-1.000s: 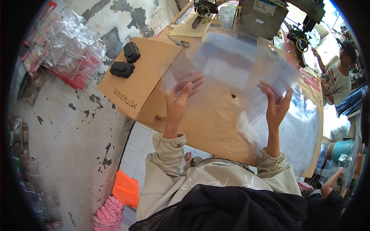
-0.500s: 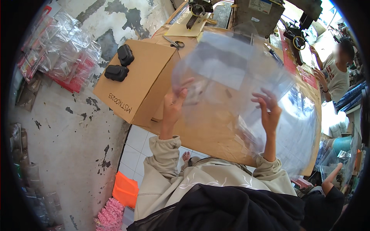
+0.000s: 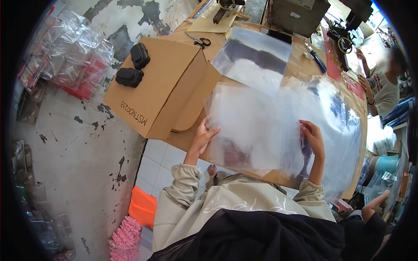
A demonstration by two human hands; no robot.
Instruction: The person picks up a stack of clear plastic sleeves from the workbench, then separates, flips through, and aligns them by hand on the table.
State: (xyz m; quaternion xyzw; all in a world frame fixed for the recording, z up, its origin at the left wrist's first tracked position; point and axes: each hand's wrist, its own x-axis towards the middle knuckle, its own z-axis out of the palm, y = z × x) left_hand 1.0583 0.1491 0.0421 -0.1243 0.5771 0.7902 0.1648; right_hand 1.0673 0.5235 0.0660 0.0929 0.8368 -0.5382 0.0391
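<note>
A thin stack of clear plastic sheets (image 3: 248, 126) spans the space between my hands, over the table's near edge; whether they are bags I cannot tell. My left hand (image 3: 201, 137) grips their left edge, thumb on top and fingers beneath. At the right edge, my right hand (image 3: 313, 138) has its fingers curled around the plastic. Just beyond lies a separate flat pile of clear sheets (image 3: 257, 56). To the right, a larger, loose spread of clear plastic (image 3: 335, 130) covers the table and partly runs under my right hand.
An open cardboard box (image 3: 152, 87) stands at left with two black cases (image 3: 134, 67) on top. Scissors (image 3: 202, 42) and a cutter knife (image 3: 319, 61) lie at the back, near machines (image 3: 296, 15). Another person (image 3: 383, 82) works at far right. Plastic packs (image 3: 78, 56) hang on the wall.
The plastic, blurred and lifted before, has come down nearer to me and lies flatter between my hands. My left hand has closed on its edge. The flat pile behind is now uncovered.
</note>
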